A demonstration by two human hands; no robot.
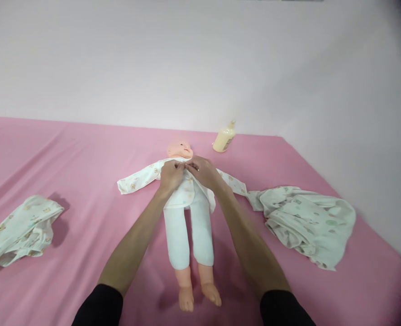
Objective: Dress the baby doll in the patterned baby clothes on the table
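A baby doll [181,150] lies on its back with its head away from me and its bare feet toward me. It wears a white printed baby jacket [139,179] with both sleeves spread sideways, and its legs are covered in white. At the doll's upper chest, just below the chin, my left hand [172,174] pinches the jacket's front edge. My right hand [203,171] meets it there, fingers closed on the same edge. Whatever small fastening sits between the fingertips is hidden. Below the hands the jacket front hangs partly apart.
A pump bottle [223,139] of pale yellow liquid stands beyond the doll, near the wall. Crumpled printed baby clothing [26,228] lies at the left. A bunched whitish cloth [309,222] lies at the right, touching the jacket's sleeve. Everything rests on a pink sheet [95,149].
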